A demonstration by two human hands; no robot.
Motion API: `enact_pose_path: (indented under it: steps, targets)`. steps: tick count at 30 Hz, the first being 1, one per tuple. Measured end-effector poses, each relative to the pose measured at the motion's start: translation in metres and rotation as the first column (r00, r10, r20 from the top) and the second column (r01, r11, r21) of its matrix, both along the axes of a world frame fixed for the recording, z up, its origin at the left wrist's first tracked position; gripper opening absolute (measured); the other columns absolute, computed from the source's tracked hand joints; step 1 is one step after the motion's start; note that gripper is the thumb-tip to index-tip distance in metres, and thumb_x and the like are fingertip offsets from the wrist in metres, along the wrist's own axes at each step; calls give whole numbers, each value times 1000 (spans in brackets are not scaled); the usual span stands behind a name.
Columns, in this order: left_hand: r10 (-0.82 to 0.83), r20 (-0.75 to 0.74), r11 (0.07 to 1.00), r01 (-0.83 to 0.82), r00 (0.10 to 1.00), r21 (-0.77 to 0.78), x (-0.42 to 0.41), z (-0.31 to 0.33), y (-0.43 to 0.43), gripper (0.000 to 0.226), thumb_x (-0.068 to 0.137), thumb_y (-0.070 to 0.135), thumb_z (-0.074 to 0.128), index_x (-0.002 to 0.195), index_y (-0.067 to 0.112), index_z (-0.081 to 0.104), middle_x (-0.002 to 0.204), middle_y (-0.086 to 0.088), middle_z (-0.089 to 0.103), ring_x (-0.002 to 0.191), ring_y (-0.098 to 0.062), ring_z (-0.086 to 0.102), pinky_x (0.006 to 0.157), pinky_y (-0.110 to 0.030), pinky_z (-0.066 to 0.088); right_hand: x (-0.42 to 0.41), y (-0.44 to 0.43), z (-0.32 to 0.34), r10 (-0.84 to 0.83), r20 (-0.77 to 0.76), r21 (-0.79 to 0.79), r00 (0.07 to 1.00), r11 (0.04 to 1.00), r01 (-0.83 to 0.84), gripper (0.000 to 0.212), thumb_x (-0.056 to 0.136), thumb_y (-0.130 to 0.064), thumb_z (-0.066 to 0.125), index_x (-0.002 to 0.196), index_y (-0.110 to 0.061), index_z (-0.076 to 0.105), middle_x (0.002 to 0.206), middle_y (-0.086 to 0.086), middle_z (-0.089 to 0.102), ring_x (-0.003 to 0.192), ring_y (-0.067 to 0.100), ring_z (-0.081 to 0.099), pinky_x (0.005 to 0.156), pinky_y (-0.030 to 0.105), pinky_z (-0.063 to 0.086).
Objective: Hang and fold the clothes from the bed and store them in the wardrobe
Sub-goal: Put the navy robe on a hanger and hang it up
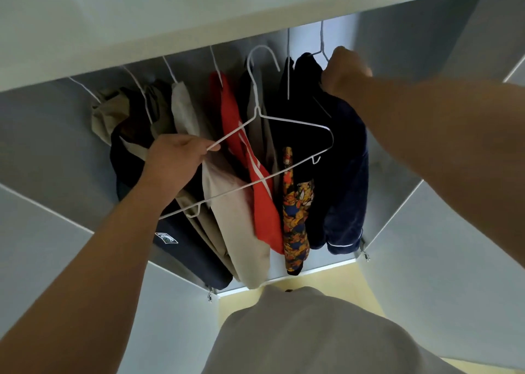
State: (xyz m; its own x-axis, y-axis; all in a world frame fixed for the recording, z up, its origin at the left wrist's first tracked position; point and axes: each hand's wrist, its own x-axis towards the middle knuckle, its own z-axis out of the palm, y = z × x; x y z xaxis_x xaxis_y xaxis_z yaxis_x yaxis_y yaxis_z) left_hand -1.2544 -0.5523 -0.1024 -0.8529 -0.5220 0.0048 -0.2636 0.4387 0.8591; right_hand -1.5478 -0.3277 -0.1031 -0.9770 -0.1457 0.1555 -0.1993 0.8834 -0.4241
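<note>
Nearest to me, the grey shirt [312,331] is filling the bottom of the view, and both arms are reaching up into the wardrobe [56,135]. The left hand [176,157] is pinching one end of an empty hanger [257,111], holding it tilted across the front of the hung clothes. Its lower bar is lying right against the beige garment [235,217] and the red garment [264,203].

Further in, the right hand [345,71] is closing in a fist on the shoulder of the navy garment [346,174], which is hanging at the right end of the row on its own wire hook. The rail itself is hiding behind the shelf edge, so I am judging blind there.

I am worrying about two things. The bare hanger's small notches could be snagging fabric as it pulls away, dragging a neighbour off. A tug on the navy shoulder could also be sliding it off its wire.
</note>
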Motion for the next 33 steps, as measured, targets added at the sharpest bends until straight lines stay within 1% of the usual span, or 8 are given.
enact_pose_path:
  steps: [7,12,15,19,23,27,31,33]
  targets:
    - [12,-30,997,-10,999,75,8,-12,-15,29,80,17,54,71,26,80,48,5,43,44,-4,35,41,-15,30,-4,0,-17,12,39,81,999,997,-15,32,90,-8,51,122,-4,54,122,20,61,113,40,60,82,39,46]
    - [69,-53,985,-60,996,160,12,-19,-23,26,74,14,53,64,18,77,54,-9,51,58,-20,49,66,-22,46,10,5,-17,22,59,-1,998,1000,-22,34,100,-24,48,126,-4,58,132,20,59,122,38,56,95,36,45]
    - [119,-78,973,-101,990,209,15,-23,-28,28,72,14,52,54,19,73,59,1,67,70,-7,67,78,-22,55,32,15,-16,31,24,-103,999,994,-29,38,102,-34,45,130,-12,59,133,15,60,121,35,58,102,39,46]
    - [158,-118,949,-118,980,291,20,-23,-26,29,68,11,50,46,19,67,51,3,60,58,-4,59,66,-16,54,70,32,-11,88,-66,-165,994,982,-97,45,103,-41,37,105,-8,67,105,15,67,99,35,63,85,36,49]
    - [163,-131,953,-122,978,277,33,-24,-15,38,77,0,51,47,18,66,49,7,59,53,-1,58,60,-13,51,112,53,-13,150,48,-301,988,945,-128,59,104,-51,30,82,-11,69,82,4,73,77,23,66,69,29,48]
    - [67,-103,976,-44,992,213,45,-29,1,27,89,-7,54,72,14,57,62,4,60,53,6,61,60,-11,48,152,80,-29,71,99,-404,993,914,-25,67,97,-60,37,65,-10,66,61,5,68,65,22,67,71,36,54]
    - [24,123,982,-47,992,185,44,-37,15,30,85,-14,52,62,4,61,50,2,59,52,-3,58,49,-11,46,200,113,-52,-85,121,-353,989,927,123,65,94,-63,41,58,-11,56,50,0,50,59,28,54,56,33,36]
    - [6,311,979,-68,951,191,34,-40,23,36,81,-13,50,51,5,60,40,-1,52,39,-7,51,39,-16,40,227,129,-63,-165,159,-354,973,911,213,58,92,-61,44,55,-19,59,48,-1,45,57,27,48,52,32,37]
